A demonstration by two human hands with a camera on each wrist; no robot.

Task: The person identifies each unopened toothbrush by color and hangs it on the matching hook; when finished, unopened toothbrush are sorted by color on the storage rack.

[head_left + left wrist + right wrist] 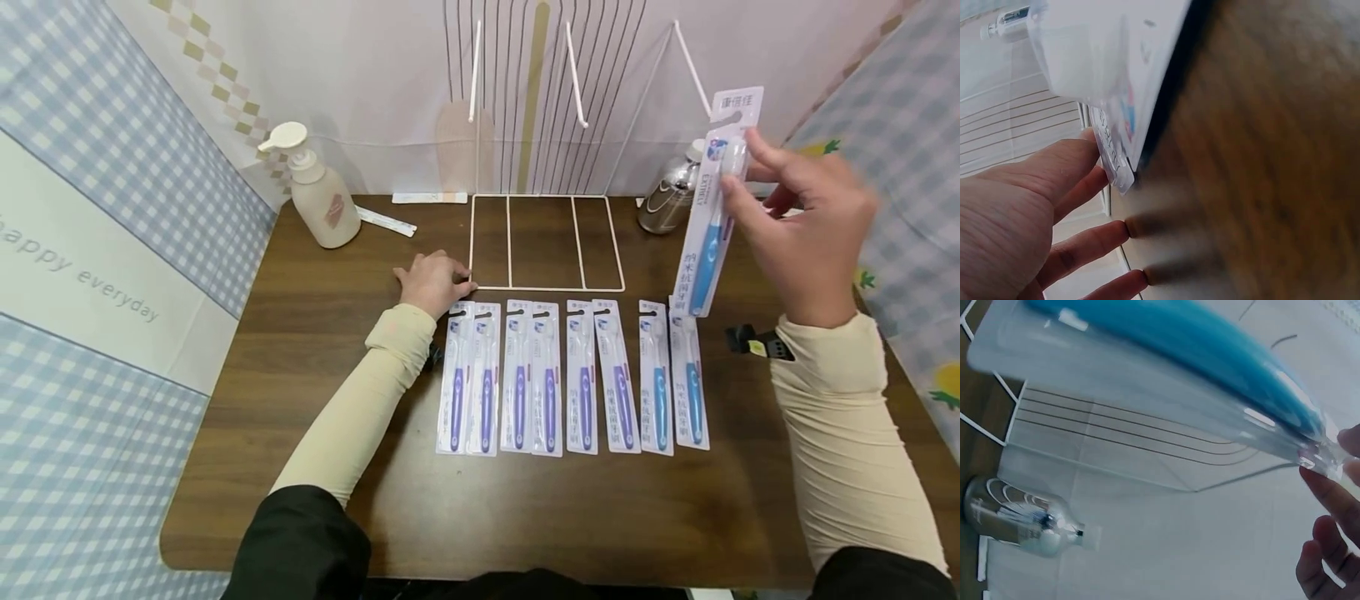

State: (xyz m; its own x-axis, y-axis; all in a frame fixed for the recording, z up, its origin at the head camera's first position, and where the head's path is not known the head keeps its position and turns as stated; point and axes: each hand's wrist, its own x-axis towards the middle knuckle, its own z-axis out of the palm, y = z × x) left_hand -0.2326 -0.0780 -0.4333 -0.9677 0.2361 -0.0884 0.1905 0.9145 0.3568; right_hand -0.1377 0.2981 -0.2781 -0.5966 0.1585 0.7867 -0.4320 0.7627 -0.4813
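Observation:
My right hand [813, 212] pinches a packaged toothbrush [708, 242] with a blue handle near its top, held up off the table at the right. The blue handle fills the top of the right wrist view. My left hand [431, 283] rests on the table, thumb and index finger at the front left corner of the white wire rack [547, 289]. Its other fingers [1094, 244] are spread on the tabletop. In the left wrist view a toothbrush pack [1113, 144] overlaps the thumb and index tips. Several purple-handled toothbrush packs [520, 408] and blue ones [660, 408] lie in a row before the rack.
White hooks [576, 75] jut forward from the rack's upright back. A pump bottle [325, 200] stands at the back left, and a silver bottle [663, 200] at the back right. Two white strips [386, 221] lie near the pump bottle. The table [300, 400] is brown wood.

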